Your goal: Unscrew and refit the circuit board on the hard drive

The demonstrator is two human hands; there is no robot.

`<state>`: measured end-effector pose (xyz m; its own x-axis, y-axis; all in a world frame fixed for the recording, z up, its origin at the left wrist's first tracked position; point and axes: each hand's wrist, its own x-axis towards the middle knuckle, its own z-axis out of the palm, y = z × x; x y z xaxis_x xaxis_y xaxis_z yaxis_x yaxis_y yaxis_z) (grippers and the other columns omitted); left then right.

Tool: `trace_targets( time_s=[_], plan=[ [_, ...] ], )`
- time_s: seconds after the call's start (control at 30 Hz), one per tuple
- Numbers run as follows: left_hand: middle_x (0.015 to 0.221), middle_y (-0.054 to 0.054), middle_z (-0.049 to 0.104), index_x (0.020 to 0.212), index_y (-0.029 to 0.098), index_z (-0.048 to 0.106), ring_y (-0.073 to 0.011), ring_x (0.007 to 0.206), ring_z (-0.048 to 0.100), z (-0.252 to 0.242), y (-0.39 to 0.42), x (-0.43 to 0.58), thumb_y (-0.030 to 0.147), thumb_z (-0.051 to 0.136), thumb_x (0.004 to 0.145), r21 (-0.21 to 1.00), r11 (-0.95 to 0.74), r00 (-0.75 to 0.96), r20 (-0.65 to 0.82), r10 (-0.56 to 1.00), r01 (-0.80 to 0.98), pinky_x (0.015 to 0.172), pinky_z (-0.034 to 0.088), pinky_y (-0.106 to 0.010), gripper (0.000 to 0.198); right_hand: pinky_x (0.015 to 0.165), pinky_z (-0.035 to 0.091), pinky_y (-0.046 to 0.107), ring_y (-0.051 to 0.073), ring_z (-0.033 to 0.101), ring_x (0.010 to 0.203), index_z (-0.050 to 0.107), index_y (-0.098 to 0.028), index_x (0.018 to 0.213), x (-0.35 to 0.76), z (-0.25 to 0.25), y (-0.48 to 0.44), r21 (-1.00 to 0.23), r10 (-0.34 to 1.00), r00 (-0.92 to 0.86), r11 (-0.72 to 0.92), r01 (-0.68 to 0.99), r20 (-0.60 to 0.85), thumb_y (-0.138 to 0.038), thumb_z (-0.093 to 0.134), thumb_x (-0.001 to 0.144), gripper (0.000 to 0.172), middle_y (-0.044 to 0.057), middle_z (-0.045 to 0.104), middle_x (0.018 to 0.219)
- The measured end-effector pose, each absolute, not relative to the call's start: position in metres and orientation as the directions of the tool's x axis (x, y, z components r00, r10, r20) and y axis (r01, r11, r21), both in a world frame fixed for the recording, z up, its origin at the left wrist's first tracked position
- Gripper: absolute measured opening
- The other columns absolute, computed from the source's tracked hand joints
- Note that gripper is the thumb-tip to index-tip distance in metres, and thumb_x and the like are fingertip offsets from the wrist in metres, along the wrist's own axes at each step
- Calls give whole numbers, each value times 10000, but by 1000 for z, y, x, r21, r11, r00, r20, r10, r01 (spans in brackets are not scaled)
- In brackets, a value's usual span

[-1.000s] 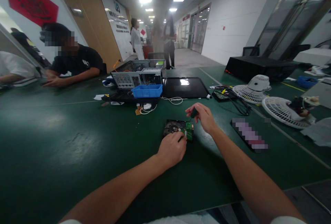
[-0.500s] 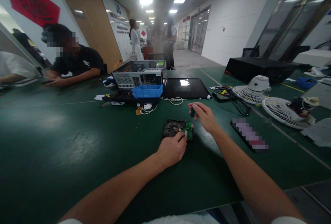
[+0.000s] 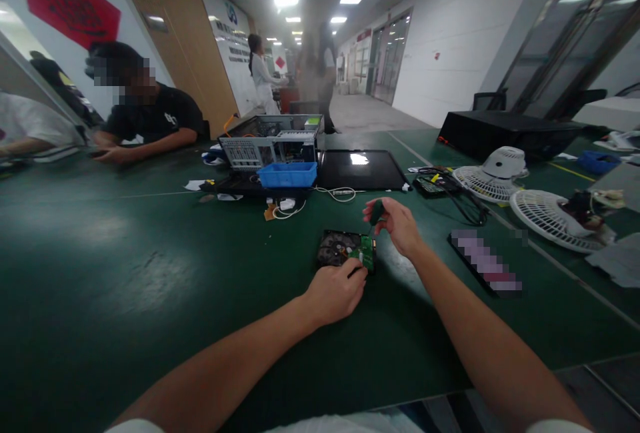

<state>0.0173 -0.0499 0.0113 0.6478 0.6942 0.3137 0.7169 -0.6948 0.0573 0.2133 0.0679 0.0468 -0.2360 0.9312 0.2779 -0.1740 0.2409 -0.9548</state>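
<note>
A hard drive (image 3: 331,248) lies on the green table, its green circuit board (image 3: 367,246) facing up on the right side. My left hand (image 3: 339,291) is closed on the drive's near edge, with the fingertips at the lower part of the board. Pinched in the fingers of my right hand (image 3: 399,225) is a screwdriver (image 3: 377,211) with a dark green handle. Its thin shaft points down at the board's upper edge; whether the tip touches a screw is too small to tell.
Beyond the drive stand an opened computer case (image 3: 250,153), a blue tray (image 3: 287,175) and a flat black screen (image 3: 364,169). To the right lie a phone-like slab (image 3: 485,263), cables (image 3: 470,209) and white fan parts (image 3: 543,219). A person (image 3: 155,113) sits across at the left.
My left fingertips have shifted slightly right along the drive's near edge. The screwdriver's handle shows more plainly in my right hand, whose fingers have changed position around it. The drive stays in place.
</note>
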Motion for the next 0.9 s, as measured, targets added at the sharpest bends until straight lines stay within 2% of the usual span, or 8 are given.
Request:
trace_targets(
  time_s=[0.2,0.33,0.4,0.53,0.7,0.83,0.9],
  plan=[
    [1305,-117,587,1304,179,570,-181,891,674,11,-50,18,297,432,1003,68,-672,630,288,721,737,700,595,-299,351,461,450,239,192,666,838,724,-242,1107,211,49,66,-948,926,-204,311,-70,319,-534,625,902,370,73,709,1058],
    [1415,-130,532,1357,182,537,-214,983,678,10,-49,17,303,447,996,78,-628,584,291,758,775,733,611,-330,392,489,467,246,165,647,762,734,-248,1065,210,49,66,-937,920,-184,348,-16,345,-530,671,874,346,50,714,998],
    [1457,-132,507,1376,184,521,-230,1036,673,9,-48,17,300,460,991,83,-611,568,287,771,787,759,615,-347,407,500,480,246,171,650,769,725,-238,1016,210,48,66,-938,922,-182,346,-13,342,-529,699,854,334,51,717,971],
    [1472,-127,506,1378,185,522,-232,1048,679,9,-46,16,298,461,992,89,-611,570,274,774,787,772,618,-349,407,487,483,230,214,686,892,677,-224,974,211,49,66,-952,929,-209,295,-78,305,-557,690,852,354,79,719,1069],
    [1452,-131,527,1368,177,533,-238,1086,670,8,-46,16,295,457,992,78,-613,574,278,771,786,801,615,-344,401,490,481,241,205,697,850,658,-214,964,212,49,66,-953,930,-234,247,-174,284,-573,577,924,370,92,715,1103],
    [1453,-128,525,1365,176,536,-234,1069,674,7,-46,15,298,456,994,81,-617,574,289,766,783,783,618,-349,399,482,457,231,181,665,827,694,-234,1025,212,49,67,-945,927,-192,308,-108,324,-530,633,902,326,68,713,1103],
    [1453,-125,526,1365,176,537,-230,1056,678,7,-46,15,295,454,995,82,-615,572,290,767,784,774,617,-344,397,474,440,232,156,631,753,715,-247,1059,213,48,68,-938,923,-169,344,-44,346,-526,649,892,332,52,718,1066]
  ],
)
